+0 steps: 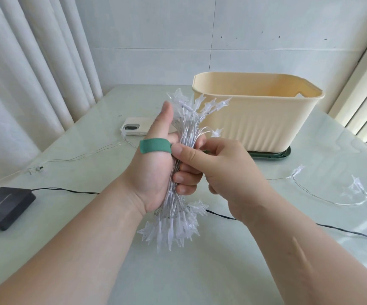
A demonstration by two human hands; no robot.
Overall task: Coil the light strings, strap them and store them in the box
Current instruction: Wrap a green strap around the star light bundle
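While the left hand (pixel 156 175) clenches the coiled star light string (pixel 188 133) upright above the table (pixel 200 274), thumb pointing up, a green strap (pixel 155 146) lies across the base of that thumb. The right hand (pixel 222 166) pinches the strap against the bundle's wires. Just behind, the beige box (pixel 266 124) stands open on a dark green lid (pixel 287 154). A loose light string (pixel 354 188) lies to the right, with a white phone (pixel 134 129) and a black solar panel (pixel 4 205) to the left.

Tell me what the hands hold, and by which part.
The left hand grips the coiled light string around its middle. The right hand pinches one end of the green strap, which crosses the left hand.
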